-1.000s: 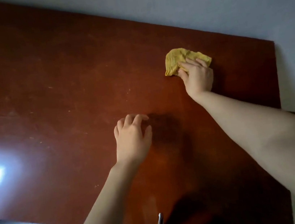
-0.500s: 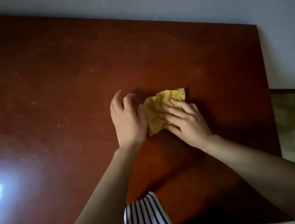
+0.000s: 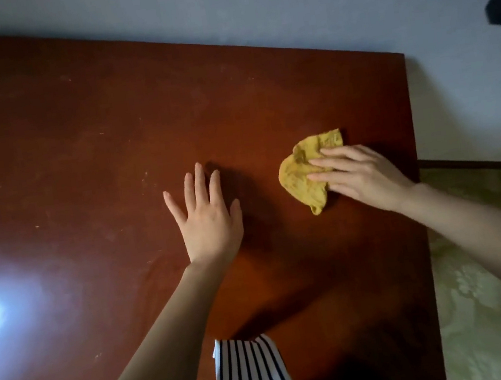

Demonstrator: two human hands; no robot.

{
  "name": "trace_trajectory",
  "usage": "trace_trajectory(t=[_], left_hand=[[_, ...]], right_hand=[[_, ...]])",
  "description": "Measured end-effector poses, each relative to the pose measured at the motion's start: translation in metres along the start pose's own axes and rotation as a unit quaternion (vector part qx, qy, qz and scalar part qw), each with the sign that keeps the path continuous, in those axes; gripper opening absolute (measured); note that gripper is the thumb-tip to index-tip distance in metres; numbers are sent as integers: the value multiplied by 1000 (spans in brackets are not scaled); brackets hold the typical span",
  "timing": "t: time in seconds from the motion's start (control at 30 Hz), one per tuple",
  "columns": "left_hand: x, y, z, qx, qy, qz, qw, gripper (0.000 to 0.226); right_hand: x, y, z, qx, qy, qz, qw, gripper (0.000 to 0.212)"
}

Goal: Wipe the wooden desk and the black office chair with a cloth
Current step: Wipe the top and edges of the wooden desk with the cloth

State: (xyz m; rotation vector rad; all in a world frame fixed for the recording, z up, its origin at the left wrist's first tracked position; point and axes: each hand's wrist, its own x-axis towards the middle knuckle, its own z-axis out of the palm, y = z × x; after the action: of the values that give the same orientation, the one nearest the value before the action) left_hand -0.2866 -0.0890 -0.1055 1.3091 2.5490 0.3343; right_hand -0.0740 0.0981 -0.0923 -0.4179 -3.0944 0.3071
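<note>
Crumpled yellow cloth (image 3: pixel 304 172) bunched on the reddish-brown wooden desk (image 3: pixel 76 150), toward its right edge — pressed down under the right hand (image 3: pixel 364 175), fingers straight and laid across it, gripping nothing, probably to put pressure into the wipe. Left hand (image 3: pixel 206 218) spread fully open, palm flat on bare wood, apart from the cloth — likely bracing the lean.

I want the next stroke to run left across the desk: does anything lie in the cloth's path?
Only the left hand, flat on the desk left of the cloth, which the right hand presses.
</note>
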Motion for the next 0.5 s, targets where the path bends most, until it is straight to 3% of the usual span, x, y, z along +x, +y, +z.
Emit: trace_trajectory(t=[0.17, 0.33, 0.4, 0.5], left_hand=[[6, 4, 6, 40, -20, -14, 999, 64], [21, 9, 9, -13, -2, -15, 1000, 60], [27, 9, 10, -27, 19, -5, 999, 56], [35, 9, 9, -31, 47, 17, 998, 51]], right_hand=[[47, 43, -5, 20, 79, 196, 977, 33], [103, 27, 10, 47, 158, 429, 888, 29], [111, 6, 20, 56, 168, 456, 872, 28], [100, -16, 30, 46, 159, 379, 911, 27]])
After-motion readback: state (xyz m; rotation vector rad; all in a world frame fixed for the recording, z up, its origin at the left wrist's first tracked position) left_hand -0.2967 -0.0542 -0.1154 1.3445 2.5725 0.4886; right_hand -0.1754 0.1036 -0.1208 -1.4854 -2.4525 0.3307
